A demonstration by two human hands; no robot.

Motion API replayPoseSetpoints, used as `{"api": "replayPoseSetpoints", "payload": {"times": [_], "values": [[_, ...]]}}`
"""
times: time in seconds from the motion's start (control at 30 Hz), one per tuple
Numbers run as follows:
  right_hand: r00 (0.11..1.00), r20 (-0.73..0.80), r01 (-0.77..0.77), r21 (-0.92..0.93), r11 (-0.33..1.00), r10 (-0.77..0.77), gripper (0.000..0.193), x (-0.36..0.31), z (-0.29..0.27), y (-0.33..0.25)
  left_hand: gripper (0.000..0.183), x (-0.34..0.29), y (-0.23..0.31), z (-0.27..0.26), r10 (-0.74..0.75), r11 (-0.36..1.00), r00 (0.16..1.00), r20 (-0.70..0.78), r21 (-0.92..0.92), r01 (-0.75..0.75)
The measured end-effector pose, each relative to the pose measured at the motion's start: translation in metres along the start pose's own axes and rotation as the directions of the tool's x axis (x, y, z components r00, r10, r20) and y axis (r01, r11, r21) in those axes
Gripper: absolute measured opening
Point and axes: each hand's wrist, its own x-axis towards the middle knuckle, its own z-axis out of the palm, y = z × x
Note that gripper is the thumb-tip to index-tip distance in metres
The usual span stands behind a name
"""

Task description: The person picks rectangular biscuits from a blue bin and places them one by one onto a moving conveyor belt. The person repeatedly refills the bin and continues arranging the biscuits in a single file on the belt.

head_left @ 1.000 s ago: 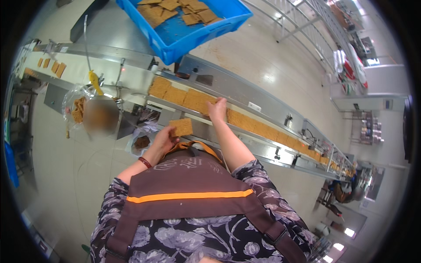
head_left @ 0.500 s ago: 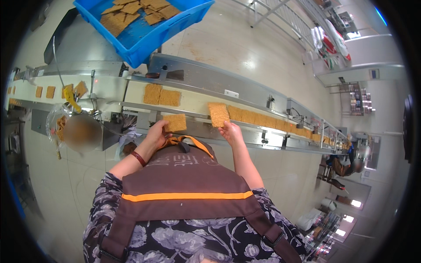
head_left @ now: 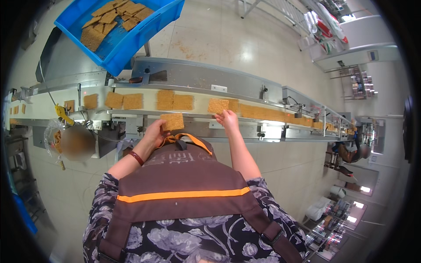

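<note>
Left hand [head_left: 154,133] raised just in front of the conveyor belt [head_left: 197,101], fingers clenched on the lower edge of a square golden-brown cracker slab [head_left: 172,122]; slab held flat-on, near the belt's front rail but clear of the belt itself. Palm side hidden behind the slab and the back of the hand, so grip seen only from behind. Right hand [head_left: 228,119] stretched to the belt, fingers pinching the near edge of a second slab [head_left: 218,105]; cannot tell whether that slab lies on the belt or is lifted just off it. Dark red band on the left wrist [head_left: 137,158].

More slabs on the belt: a pair [head_left: 174,100] between the two hands, another pair [head_left: 123,101] further left, single ones shrinking toward the left rim and too small to make out. Right of the right hand, a continuous row of slabs [head_left: 280,116] bending away, edges blurring together toward the rim. Blue crate [head_left: 144,30] beyond the belt, upper left, part-filled with loose slabs, its top cut off by the picture edge. Brown apron with an orange stripe [head_left: 182,193] filling the foreground, hiding the lower body and the floor below. Blurred patch [head_left: 78,142] at the left beside a clear bag, contents unreadable.
</note>
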Motion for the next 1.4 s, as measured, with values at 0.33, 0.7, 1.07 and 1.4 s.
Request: {"api": "replayPoseSetpoints", "payload": {"times": [0.33, 0.7, 1.07, 1.4], "values": [[0.715, 0.295, 0.486, -0.862, 0.147, -0.634, 0.04, 0.02, 0.074, 0.0, 0.013, -0.005, -0.005, -0.002, 0.016, 0.999, 1.0, -0.005, -0.033, -0.017], [0.874, 0.125, 0.406, -0.718, 0.565, -0.469, 0.042, 0.031, 0.099, -0.001, 0.013, 0.002, -0.002, 0.002, -0.006, 0.999, 1.0, -0.023, -0.036, 0.006], [0.799, -0.197, 0.323, -0.657, 0.681, -0.568, 0.027, 0.033, -0.029, 0.03, 0.014, 0.012, 0.009, 0.02, -0.038, 0.999, 0.999, 0.011, 0.038, 0.037], [0.897, 0.433, 0.189, -0.556, 0.809, 0.088, 0.036, -0.041, 0.09, -0.004, 0.019, 0.002, 0.014, 0.028, -0.019, 0.997, 0.999, 0.038, 0.07, 0.017]]}}
